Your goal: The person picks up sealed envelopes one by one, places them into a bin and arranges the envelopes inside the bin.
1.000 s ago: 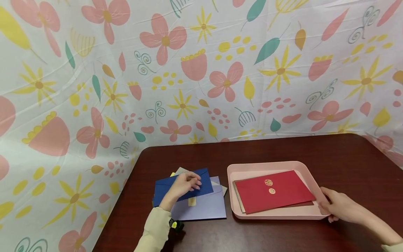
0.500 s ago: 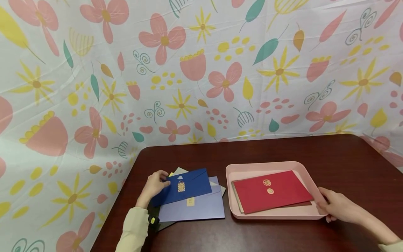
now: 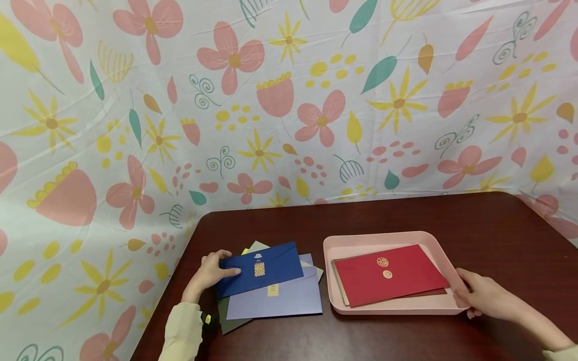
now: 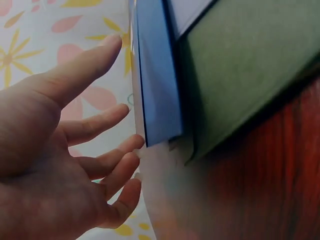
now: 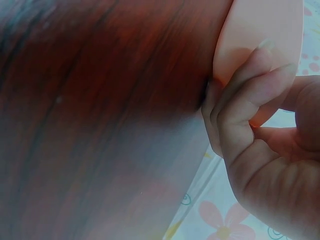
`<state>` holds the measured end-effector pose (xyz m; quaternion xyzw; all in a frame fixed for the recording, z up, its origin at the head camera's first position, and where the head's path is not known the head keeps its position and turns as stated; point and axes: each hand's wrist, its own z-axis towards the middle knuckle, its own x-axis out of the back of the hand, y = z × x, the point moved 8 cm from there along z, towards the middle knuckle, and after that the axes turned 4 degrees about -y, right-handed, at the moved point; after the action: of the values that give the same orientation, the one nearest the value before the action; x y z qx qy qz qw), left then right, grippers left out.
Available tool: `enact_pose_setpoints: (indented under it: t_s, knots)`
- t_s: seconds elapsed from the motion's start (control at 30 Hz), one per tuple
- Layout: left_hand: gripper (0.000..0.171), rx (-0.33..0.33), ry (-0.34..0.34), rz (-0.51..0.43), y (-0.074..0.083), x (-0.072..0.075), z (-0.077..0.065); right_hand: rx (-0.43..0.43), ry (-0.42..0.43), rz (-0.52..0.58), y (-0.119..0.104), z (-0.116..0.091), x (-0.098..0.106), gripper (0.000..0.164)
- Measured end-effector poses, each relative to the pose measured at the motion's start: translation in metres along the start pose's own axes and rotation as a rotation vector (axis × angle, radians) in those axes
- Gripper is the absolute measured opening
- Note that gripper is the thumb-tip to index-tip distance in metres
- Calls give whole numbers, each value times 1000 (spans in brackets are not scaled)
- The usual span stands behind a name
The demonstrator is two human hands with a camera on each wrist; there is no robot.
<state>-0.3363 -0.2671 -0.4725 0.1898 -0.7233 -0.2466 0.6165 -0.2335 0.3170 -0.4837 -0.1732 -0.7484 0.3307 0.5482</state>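
My left hand (image 3: 211, 271) is at the left end of a dark blue envelope (image 3: 280, 265) topping a loose pile. In the left wrist view its thumb and fingers are spread beside the end of that envelope. Under the blue one lie a lavender envelope (image 3: 289, 303) and a dark green envelope (image 3: 231, 321); pale and yellow corners peek out behind. On the right, my right hand (image 3: 485, 296) grips the near right corner of a pink tray (image 3: 343, 244), thumb and fingers round its wall (image 5: 265, 30). A red envelope (image 3: 393, 286) with gold print tops other envelopes in the tray.
The dark wooden table (image 3: 384, 215) has rounded far corners. A white cloth (image 3: 280, 110) printed with flowers and leaves hangs behind it and along the left side. A narrow strip of tabletop separates the pile from the tray.
My left hand has moved left from above the middle of the blue envelope to its left end, uncovering the envelope's gold print. My right hand has kept its grip on the tray.
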Motion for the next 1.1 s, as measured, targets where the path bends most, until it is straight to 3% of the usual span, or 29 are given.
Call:
enact_pose_setpoints:
  t_s: [0.17,0.43,0.67,0.87,1.1]
  knots:
    - [74,10,-47,-1,-6,-1,-1,-11,1,3,0,0,0,17]
    - [108,3,-128,116,-3,-7,-7,-20,4,6,0,-1,-2,19]
    - [117,-25,-174,178,1,-7,-12,-17,11,4,-1,-2,-2,19]
    - [115,-42,-158,173,-1,-7,-11,-21,14,3,-1,-2,-3,20]
    - [115,-60,-89,86,-4,-1,-10,-27,19,-3,1,-2,-3,21]
